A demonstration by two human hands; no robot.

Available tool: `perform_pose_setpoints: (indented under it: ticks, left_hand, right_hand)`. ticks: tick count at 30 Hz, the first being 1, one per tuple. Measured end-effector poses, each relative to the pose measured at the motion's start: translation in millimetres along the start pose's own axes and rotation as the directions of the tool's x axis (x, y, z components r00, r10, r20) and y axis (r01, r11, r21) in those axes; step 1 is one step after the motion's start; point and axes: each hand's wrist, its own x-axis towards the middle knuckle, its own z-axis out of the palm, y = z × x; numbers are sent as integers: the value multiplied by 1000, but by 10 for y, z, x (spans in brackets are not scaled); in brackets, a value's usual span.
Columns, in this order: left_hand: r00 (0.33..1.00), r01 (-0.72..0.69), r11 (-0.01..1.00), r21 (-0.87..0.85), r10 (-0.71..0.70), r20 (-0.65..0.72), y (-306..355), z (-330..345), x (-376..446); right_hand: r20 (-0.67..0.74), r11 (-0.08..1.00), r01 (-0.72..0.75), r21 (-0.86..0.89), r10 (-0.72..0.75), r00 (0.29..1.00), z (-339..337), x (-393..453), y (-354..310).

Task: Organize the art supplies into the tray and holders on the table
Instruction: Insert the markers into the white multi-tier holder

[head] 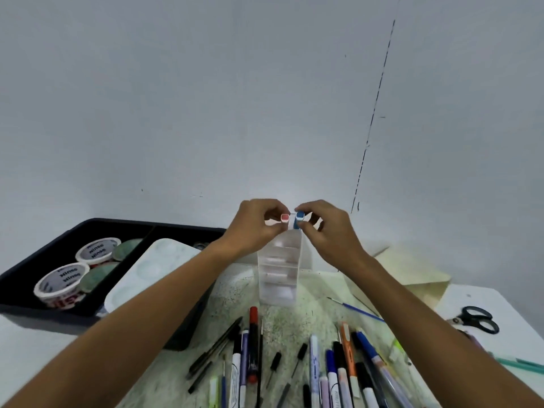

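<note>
Hands are working above the clear holder [279, 272]: left hand [253, 228] is pinching a red-capped marker [285, 218], right hand [326, 228] a blue-capped marker [299, 217] (caps touching). Risk: crowded far slot is jamming them, tipping the narrow holder.

— What do you count in the tray [35, 278]?

— I count two tape rolls [98, 251] and one white palette [153, 278].

— And elsewhere?

— I see one clear holder [278, 278], one pair of scissors [475, 319], two capped markers, red [285, 217] and blue [299, 215].
</note>
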Motion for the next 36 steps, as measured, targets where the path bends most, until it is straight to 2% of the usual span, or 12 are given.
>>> perform_pose_setpoints:
  ticks: [3, 11, 15, 17, 19, 20, 22, 24, 25, 28, 33, 36]
  left_hand:
    - [998, 1, 1000, 15, -2, 55, -81, 51, -26]
    - [1000, 15, 997, -77, -14, 12, -118, 117, -75]
    - [1000, -12, 1000, 14, 12, 13, -145, 135, -154]
    - [992, -99, 984, 145, 109, -62, -172, 150, -263]
    - [947, -217, 935, 279, 270, -171, -187, 208, -455]
    - [926, -264, 908, 324, 333, -179, -206, 283, -601]
    - [920, -357, 873, 333, 391, -38, -251, 482, -982]
    - [910, -406, 855, 322, 347, 226, -420, 792, -1432]
    - [897, -396, 855, 336, 283, 339, -524, 951, -1650]
    - [872, -300, 850, 434, 59, 486, -770, 1178, -2032]
    - [867, -293, 848, 441, 41, 497, -897, 1094, -2048]
    - [905, -243, 885, 397, 59, 422, -888, 1076, -1949]
  right_hand:
    - [59, 1000, -12, 1, 12, 998, 76, -49, 41]
    - [26, 999, -41, 33, 40, 999, 115, -73, 62]
    - [35, 996, -66, 56, 64, 997, 96, -129, 49]
    - [-51, 996, -64, 67, 68, 996, 87, -241, 37]
    - [-146, 995, -57, 87, 69, 987, 103, -478, 70]
    - [-131, 995, -62, 81, 72, 989, 120, -652, 116]
    - [127, 994, -107, -15, 108, 986, 191, -1034, 307]
    - [441, 972, -94, -217, 183, 878, 278, -1433, 508]
    - [506, 954, -41, -299, 194, 840, 317, -1624, 585]
    - [476, 901, 84, -426, 144, 868, 367, -1986, 684]
    - [356, 879, 94, -467, 90, 930, 399, -1968, 755]
    - [305, 909, 31, -415, 107, 947, 379, -1897, 759]
